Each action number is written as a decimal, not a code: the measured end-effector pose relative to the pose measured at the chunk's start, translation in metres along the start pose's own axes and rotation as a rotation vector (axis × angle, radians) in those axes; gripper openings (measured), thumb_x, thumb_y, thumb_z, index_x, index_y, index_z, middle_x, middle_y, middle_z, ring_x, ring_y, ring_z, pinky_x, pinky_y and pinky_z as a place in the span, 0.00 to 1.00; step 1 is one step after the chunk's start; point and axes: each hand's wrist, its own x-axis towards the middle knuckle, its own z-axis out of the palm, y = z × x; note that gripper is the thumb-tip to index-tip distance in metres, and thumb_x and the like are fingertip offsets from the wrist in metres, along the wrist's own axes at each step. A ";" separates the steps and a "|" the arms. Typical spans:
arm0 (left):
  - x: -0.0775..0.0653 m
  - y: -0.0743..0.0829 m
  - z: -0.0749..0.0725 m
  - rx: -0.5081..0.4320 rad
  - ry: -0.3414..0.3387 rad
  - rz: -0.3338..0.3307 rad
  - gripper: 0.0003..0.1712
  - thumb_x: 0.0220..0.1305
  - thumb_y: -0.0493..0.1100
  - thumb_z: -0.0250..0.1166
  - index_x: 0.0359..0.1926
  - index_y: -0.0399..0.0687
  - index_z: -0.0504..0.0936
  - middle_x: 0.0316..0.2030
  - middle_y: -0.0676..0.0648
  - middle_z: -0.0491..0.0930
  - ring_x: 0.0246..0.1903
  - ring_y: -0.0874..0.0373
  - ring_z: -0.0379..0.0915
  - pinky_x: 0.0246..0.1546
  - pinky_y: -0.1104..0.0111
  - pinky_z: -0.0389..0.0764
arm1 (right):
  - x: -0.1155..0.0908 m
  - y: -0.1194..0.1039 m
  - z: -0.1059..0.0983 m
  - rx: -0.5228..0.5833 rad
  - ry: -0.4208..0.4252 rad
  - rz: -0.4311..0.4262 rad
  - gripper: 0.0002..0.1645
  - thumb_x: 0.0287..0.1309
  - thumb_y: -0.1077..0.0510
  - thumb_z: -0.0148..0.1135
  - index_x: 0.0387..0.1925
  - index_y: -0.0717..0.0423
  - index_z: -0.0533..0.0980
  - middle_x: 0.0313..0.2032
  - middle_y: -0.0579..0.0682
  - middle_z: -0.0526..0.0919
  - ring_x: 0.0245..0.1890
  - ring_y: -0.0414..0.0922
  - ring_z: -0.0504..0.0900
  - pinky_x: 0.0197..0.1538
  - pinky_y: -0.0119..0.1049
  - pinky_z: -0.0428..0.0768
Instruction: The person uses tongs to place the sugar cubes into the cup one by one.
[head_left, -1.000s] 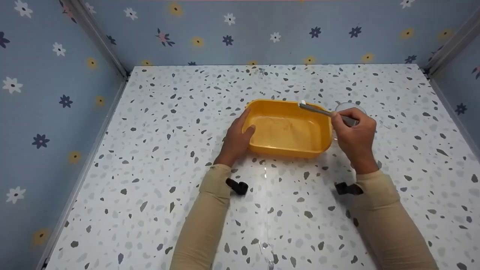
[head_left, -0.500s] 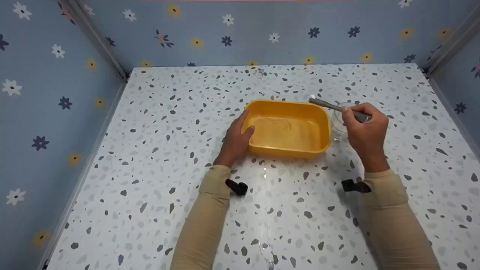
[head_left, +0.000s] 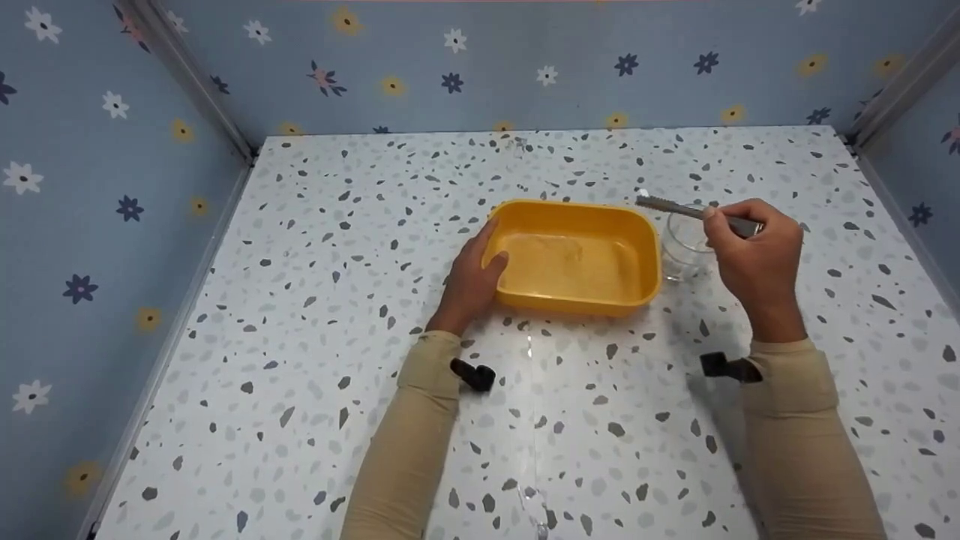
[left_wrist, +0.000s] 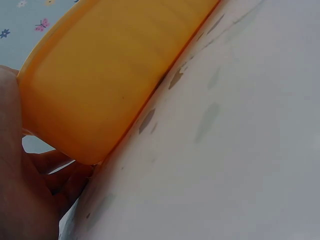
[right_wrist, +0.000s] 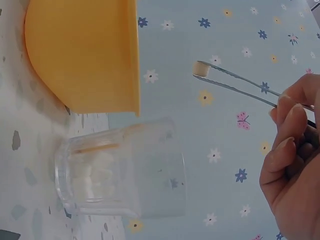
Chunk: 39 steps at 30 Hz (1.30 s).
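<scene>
A yellow plastic tub [head_left: 570, 262] stands on the table in front of me. My left hand [head_left: 471, 281] grips its left end, thumb over the rim and fingers along the outside wall. My right hand [head_left: 761, 259] holds metal tongs [head_left: 671, 206], pointing left above a clear glass [head_left: 679, 262]. Between the tong tips is a small whitish cube [right_wrist: 201, 69] that looks like a sugar cube. The glass stands upright just right of the tub. Several similar white cubes [right_wrist: 92, 180] lie at its bottom in the right wrist view.
The white speckled table [head_left: 337, 337] extends around the tub on all sides. Blue flowered panels [head_left: 495, 67] close it off at the back, left and right. A clear seam or strip [head_left: 531, 345] runs down the table in front of the tub.
My right hand has moved right with the tongs and cube, from over the tub's back right rim to above the glass. My left hand and the tub stay in place.
</scene>
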 end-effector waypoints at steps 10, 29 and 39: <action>0.001 0.000 0.000 -0.006 -0.004 -0.008 0.35 0.73 0.52 0.52 0.78 0.67 0.56 0.74 0.51 0.60 0.72 0.56 0.56 0.72 0.60 0.56 | 0.005 -0.001 -0.016 -0.042 0.021 -0.003 0.12 0.62 0.57 0.67 0.33 0.65 0.84 0.23 0.43 0.81 0.23 0.36 0.79 0.29 0.29 0.72; 0.000 -0.004 0.000 0.009 -0.009 -0.019 0.36 0.73 0.54 0.51 0.79 0.70 0.53 0.75 0.52 0.59 0.72 0.56 0.55 0.71 0.62 0.56 | 0.014 0.011 -0.041 -0.182 -0.035 0.101 0.18 0.63 0.48 0.64 0.31 0.61 0.82 0.21 0.36 0.81 0.23 0.33 0.80 0.27 0.26 0.74; 0.001 -0.002 0.001 -0.007 -0.008 0.004 0.37 0.73 0.54 0.51 0.79 0.69 0.52 0.76 0.53 0.57 0.73 0.57 0.52 0.72 0.62 0.52 | 0.018 0.015 -0.047 -0.277 -0.101 0.119 0.21 0.62 0.46 0.61 0.31 0.62 0.82 0.22 0.46 0.84 0.20 0.28 0.77 0.26 0.26 0.72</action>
